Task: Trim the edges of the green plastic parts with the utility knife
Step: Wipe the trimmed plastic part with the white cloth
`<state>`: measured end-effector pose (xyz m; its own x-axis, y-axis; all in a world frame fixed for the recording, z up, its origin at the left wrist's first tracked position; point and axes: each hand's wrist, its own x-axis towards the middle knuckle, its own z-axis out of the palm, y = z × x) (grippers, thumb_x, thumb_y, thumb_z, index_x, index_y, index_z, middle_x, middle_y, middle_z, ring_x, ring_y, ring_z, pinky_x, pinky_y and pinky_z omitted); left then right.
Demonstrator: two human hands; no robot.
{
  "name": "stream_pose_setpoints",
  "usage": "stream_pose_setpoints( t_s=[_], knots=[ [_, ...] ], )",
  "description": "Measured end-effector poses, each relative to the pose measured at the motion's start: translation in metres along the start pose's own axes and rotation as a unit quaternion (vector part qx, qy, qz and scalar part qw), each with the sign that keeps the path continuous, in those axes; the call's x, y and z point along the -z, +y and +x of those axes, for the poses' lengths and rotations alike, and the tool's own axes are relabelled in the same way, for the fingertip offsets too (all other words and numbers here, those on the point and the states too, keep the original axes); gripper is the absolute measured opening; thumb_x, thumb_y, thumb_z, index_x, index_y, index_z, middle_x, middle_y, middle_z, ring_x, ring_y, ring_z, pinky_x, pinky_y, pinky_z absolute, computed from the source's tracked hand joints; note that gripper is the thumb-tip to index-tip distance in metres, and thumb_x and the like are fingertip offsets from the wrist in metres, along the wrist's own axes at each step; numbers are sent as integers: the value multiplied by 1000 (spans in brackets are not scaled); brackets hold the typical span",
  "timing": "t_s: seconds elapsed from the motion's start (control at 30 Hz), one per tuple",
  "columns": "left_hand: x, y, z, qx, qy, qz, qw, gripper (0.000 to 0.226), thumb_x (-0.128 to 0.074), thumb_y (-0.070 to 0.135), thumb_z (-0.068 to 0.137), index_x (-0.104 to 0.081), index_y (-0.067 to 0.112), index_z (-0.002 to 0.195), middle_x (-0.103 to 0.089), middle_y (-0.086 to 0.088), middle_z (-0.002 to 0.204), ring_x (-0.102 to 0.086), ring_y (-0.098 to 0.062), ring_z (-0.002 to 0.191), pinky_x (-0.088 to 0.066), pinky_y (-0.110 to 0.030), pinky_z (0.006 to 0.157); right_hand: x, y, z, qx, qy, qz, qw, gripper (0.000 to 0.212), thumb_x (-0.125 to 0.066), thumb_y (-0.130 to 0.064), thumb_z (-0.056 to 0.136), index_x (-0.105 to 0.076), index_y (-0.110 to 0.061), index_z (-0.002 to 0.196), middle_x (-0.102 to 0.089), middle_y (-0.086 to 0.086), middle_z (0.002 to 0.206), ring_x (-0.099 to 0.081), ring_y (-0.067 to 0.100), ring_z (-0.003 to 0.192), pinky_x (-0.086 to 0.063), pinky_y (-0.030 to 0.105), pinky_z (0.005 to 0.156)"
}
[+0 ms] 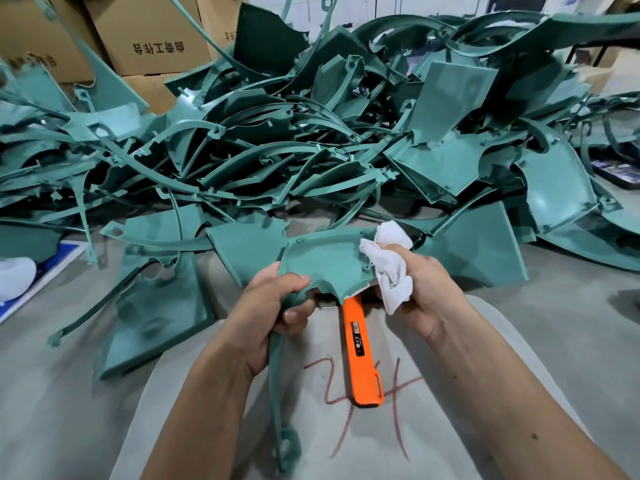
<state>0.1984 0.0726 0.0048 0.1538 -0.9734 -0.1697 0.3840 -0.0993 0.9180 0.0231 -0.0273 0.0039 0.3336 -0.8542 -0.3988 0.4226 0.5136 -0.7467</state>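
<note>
left hand (277, 306) fingers grip green part (322, 261) edge | right hand (422, 289) fingers pinch white cloth (391, 268) | orange knife (360, 355) on lap

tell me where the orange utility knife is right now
In the head view the orange utility knife lies low at centre on the grey cloth, between the wrists, its front end hidden under the green part.

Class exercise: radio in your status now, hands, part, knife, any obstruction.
Left hand grips green part. Right hand holds white cloth against it. Orange utility knife lying on lap, unheld. Part pile ahead, nothing blocking.
</note>
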Motion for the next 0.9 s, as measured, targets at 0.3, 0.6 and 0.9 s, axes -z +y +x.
stream_pose_setpoints(
  t_s=[0.3,0.6,0.9],
  knots=[
    [6,3,-5,-34,-70,83,993,6,-50,13,93,-52,7,96,-39,-3,62,-25,-5,41,-23,-14,35,8,-4,10,126,90,-31,987,8,-76,-6,91,-70,0,90,-70,10,67,-65,18,51,-52,27,47],
    [12,7,-5,-40,-87,98,991,5,-52,13,94,-53,7,93,-36,1,52,-26,-4,38,-23,-12,34,14,-9,14,99,59,-44,992,33,-70,-25,98,-68,-14,67,-57,4,58,-51,15,42,-41,22,44],
    [22,47,3,-38,-53,288,955,22,-63,16,87,-62,5,107,-65,-1,68,-46,-13,42,-29,-17,36,9,-10,6,42,-25,-124,991,35,-82,-23,89,-66,4,105,-73,12,71,-68,21,53,-50,25,44]
  ],
)
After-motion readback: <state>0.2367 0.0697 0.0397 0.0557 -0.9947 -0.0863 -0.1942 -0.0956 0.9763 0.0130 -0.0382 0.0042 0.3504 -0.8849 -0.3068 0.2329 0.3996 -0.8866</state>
